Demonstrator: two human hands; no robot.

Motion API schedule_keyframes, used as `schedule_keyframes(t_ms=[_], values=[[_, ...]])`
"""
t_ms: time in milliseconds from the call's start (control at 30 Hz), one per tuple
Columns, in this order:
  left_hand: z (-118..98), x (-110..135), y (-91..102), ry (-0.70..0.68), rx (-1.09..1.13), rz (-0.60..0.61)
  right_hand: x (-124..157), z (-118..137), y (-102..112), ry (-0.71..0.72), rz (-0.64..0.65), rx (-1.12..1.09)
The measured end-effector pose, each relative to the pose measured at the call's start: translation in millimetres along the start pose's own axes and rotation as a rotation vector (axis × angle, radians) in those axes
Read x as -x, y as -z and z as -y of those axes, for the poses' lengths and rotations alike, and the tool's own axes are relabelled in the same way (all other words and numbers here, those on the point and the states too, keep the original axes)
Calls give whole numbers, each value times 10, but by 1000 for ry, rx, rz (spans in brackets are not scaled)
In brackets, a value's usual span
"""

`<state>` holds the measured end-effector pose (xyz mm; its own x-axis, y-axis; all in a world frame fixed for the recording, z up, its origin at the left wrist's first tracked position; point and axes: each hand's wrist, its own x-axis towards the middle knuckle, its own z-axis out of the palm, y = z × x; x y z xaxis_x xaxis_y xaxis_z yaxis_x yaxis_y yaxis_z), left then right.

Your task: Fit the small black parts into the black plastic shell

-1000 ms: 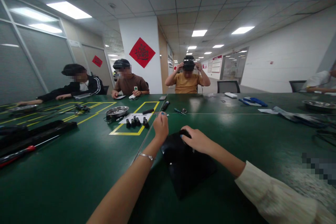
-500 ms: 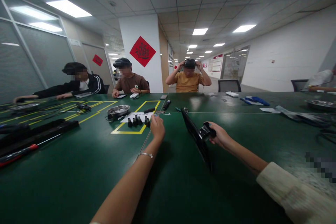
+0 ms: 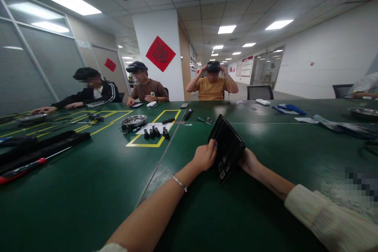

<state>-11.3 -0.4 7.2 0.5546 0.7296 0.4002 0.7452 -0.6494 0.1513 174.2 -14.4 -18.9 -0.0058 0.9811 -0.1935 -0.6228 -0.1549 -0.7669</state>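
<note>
Flat black panel (image 3: 226, 141) (glossy, rectangular) between both hands.

Around you the green worktop (image 3: 88, 189) lies bare; ahead, small black cylindrical parts (image 3: 155, 132) and a round metal bowl (image 3: 133, 120) block your reach.

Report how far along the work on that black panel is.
Done: small black parts stand lined up by the white sheet in the yellow-taped box, with a metal bowl beside them. In hand: left hand and right hand both grip the black panel, tilted up off the green table. What is left cannot be told.
</note>
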Motion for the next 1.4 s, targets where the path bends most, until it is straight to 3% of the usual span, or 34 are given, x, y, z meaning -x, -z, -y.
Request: schedule_keyframes(t_ms=[267,800,1200,1400], values=[[67,4,-5,67,-81,81,18,7,4,22,39,104],[83,-19,-54,106,-73,109,105,-35,-59,165,51,272],[131,-31,-42,122,192,89,104,-79,-26,209,101,315],[113,-29,-19,126,166,96,135,-74,-42,214,88,339]])
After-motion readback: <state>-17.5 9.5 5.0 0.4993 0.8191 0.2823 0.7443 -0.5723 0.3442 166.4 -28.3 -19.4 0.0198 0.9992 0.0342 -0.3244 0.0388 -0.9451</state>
